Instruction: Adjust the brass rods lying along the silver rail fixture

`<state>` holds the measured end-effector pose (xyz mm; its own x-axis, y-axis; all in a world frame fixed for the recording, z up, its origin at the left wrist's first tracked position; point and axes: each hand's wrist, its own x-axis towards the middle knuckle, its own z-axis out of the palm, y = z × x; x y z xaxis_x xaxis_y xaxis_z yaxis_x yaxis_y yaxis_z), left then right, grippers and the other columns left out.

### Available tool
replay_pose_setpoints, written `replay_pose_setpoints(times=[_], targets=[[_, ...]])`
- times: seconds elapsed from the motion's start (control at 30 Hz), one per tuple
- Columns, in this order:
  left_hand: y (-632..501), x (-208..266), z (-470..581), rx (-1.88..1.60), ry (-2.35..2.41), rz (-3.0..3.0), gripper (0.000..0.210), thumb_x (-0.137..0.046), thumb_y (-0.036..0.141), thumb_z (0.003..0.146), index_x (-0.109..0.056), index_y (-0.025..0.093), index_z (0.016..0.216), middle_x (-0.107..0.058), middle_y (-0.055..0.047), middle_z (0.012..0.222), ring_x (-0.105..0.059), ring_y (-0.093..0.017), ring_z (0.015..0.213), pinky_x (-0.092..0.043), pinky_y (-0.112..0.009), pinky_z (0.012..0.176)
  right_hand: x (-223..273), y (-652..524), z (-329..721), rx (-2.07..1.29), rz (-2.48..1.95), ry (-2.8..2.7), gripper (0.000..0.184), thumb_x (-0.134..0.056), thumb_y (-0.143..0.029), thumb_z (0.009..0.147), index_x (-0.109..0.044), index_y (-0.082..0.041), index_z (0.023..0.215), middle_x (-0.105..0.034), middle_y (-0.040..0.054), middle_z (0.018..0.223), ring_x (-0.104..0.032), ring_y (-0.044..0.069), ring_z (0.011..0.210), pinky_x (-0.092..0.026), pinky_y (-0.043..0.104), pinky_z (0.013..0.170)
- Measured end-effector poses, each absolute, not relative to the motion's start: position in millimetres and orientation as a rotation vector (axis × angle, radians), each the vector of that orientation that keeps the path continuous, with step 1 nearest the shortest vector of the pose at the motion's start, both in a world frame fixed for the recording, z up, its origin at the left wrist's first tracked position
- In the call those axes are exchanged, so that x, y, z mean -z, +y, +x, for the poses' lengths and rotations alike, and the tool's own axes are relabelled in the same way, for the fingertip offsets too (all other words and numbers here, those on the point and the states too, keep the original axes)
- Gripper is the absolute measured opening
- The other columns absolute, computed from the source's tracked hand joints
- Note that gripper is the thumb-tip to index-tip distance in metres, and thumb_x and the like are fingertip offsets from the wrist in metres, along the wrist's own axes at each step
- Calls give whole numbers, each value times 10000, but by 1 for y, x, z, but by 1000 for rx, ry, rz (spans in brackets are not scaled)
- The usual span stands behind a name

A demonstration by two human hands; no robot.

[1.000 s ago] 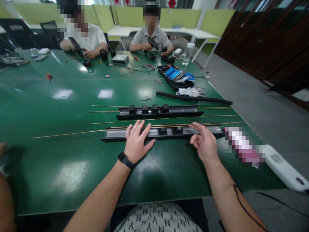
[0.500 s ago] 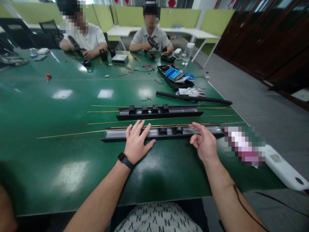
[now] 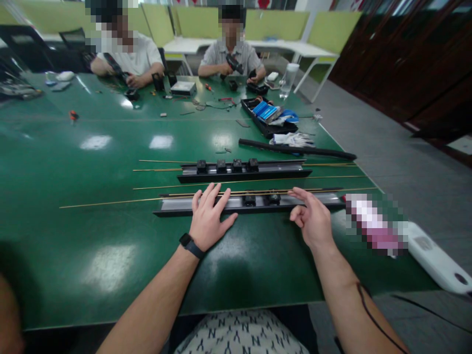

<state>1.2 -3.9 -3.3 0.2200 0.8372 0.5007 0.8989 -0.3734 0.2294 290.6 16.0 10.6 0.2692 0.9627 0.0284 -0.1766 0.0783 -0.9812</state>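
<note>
My left hand [image 3: 209, 219] lies open over a black-edged metal channel [image 3: 177, 203], its spread fingers resting across the thin brass-coloured rods at the far rim. Toward the channel's right end is my right hand [image 3: 313, 216], with two fingers stretched out to the rods and the thumb apart from them; the other fingers curl under. Neither hand grasps anything. Two small black blocks [image 3: 273, 197] sit in the channel between my hands. One long rod [image 3: 106, 203] sticks out far to the left. Whether my right fingertips press on the rods is hard to see.
A second channel [image 3: 243, 178] with several black blocks lies behind, with more rods around it. Farther back are a black tube [image 3: 295, 148], white gloves [image 3: 293, 139] and a black tray [image 3: 254, 120]. Two people work across the green table [image 3: 129, 275], each holding a power drill.
The long rod's left end has shifted slightly to the right. Both hands keep nearly the same pose and place.
</note>
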Motion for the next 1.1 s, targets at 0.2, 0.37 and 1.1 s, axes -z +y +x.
replay_pose_setpoints(times=[0.2,0.37,1.1], targets=[[-4,3,1,848,-1702,-2369,637,-672,477,937,-526,241,1511,-482,-148,1604,-384,-326,1536,-195,-546,1270,-11,14,290,-1092,-1144,-945,383,-632,-506,960,-760,-222,1182,-732,115,1201,-587,74,463,-221,200,323],[-4,2,1,847,-1706,-2373,631,-666,477,942,-524,245,1512,-482,-146,1605,-384,-324,1536,-191,-544,1271,-11,14,290,-1091,-1148,-940,400,-627,-520,958,-770,-202,1154,-730,126,1203,-583,72,465,-216,204,325],[-4,3,1,849,-1701,-2375,628,-663,475,942,-526,241,1508,-482,-149,1603,-388,-327,1533,-198,-548,1269,-12,15,290,-1056,-1157,-914,383,-629,-517,951,-756,-215,1150,-727,116,1199,-576,65,454,-215,193,316]])
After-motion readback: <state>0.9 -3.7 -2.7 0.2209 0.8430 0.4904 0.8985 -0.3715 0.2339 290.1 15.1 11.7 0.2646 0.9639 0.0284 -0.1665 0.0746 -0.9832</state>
